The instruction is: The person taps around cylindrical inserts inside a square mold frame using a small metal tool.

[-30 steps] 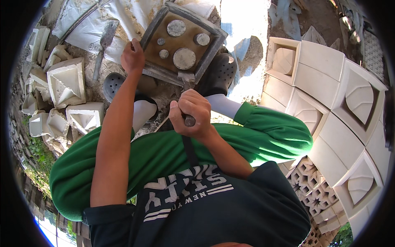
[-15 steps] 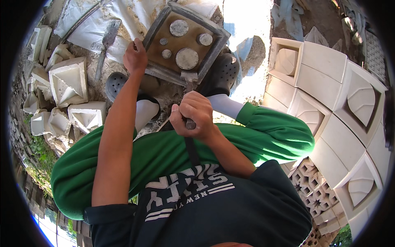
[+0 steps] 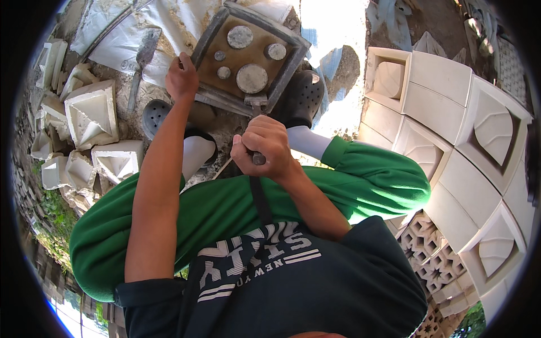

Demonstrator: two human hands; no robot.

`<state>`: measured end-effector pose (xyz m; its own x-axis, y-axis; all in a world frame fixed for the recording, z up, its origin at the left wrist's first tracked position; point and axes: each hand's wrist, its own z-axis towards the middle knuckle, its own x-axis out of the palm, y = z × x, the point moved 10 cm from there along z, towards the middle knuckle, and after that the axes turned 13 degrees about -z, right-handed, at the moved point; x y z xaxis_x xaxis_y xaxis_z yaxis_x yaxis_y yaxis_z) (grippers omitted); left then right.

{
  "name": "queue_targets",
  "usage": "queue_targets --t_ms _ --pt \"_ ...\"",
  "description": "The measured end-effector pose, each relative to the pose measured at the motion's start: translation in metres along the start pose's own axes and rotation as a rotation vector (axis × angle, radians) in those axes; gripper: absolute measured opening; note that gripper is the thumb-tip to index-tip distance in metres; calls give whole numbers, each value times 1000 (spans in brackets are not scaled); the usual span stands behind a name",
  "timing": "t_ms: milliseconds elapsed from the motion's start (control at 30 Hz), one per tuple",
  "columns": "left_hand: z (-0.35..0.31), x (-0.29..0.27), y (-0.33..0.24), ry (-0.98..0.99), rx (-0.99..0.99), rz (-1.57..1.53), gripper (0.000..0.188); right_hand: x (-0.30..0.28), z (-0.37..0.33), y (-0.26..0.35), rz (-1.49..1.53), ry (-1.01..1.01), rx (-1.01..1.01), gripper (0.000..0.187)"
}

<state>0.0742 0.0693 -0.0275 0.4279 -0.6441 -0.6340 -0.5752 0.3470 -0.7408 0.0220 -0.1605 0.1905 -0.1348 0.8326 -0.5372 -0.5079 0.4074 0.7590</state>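
Note:
In front of me a square grey mould (image 3: 291, 66) lies tilted, with a brown bed inside and several round grey discs (image 3: 252, 78) of different sizes standing in it. My left hand (image 3: 182, 81) is closed at the mould's left edge; its fingertips are partly hidden. My right hand (image 3: 262, 145) is wrapped round the handle of a scraper (image 3: 256, 100). The scraper's flat blade meets the mould's near rim, and the handle's butt shows below my fist.
A trowel (image 3: 143, 56) lies on white sheeting (image 3: 115, 49) to the left. Broken pale castings (image 3: 91, 115) are piled at the left. Pale cast blocks (image 3: 439, 79) stand stacked at the right, with patterned openwork blocks (image 3: 431, 248) below. My clogs (image 3: 304, 98) flank the mould.
The view has shifted slightly, so the mould and both hands sit a little further left. The scraper's blade stays at the near rim, and both hands keep their hold.

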Motion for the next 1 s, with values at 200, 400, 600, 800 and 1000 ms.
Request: queue_targets --t_ms 200,400,600,800,1000 --pt "1 -3 -2 -21 52 9 47 -3 2 -12 15 27 -3 28" --pt "-3 -3 -6 -20 47 -27 48 -13 2 -19 51 72 -5 27" --pt "0 -1 -5 -2 40 -2 49 -23 6 -8 102 105 9 24" --pt "3 0 1 9 33 5 50 -19 13 -21 121 234 26 21" --pt "3 1 2 2 23 18 50 -21 11 -34 95 271 60 22"
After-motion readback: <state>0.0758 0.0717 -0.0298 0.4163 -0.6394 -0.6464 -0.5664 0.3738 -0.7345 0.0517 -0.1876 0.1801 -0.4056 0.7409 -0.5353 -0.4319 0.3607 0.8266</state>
